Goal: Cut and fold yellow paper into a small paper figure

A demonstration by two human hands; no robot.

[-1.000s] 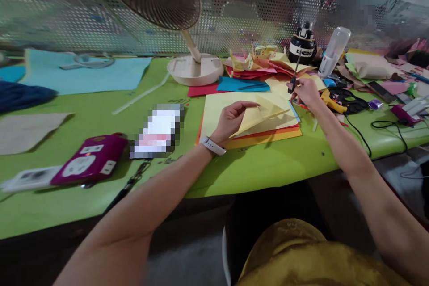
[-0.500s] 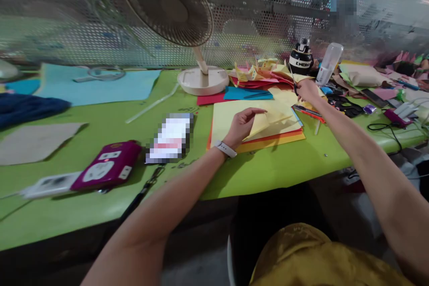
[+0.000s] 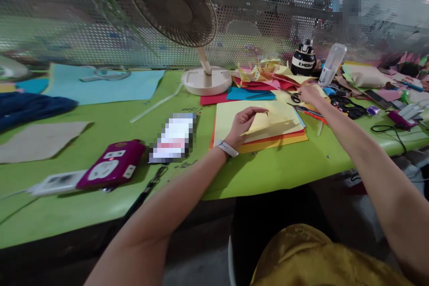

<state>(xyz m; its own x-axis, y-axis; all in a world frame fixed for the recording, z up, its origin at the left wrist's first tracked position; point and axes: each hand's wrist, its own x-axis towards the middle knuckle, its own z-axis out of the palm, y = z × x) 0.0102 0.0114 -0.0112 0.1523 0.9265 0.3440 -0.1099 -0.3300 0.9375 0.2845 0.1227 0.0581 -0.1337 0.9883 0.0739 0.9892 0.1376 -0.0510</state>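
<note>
My left hand (image 3: pixel 241 121) fingers pinching a folded yellow sheet (image 3: pixel 268 121) on the paper stack (image 3: pixel 231 114), my right hand (image 3: pixel 307 93) fingers closed on scissors (image 3: pixel 295 97), green bench (image 3: pixel 268 165), fan (image 3: pixel 177 4) behind.

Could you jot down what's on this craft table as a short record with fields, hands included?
Left hand: lifts a folded yellow sheet off the paper stack
Right hand: on the scissors lying on the table
Table: green
Behind: fan, black bottle
Left side: purple power strip
</note>
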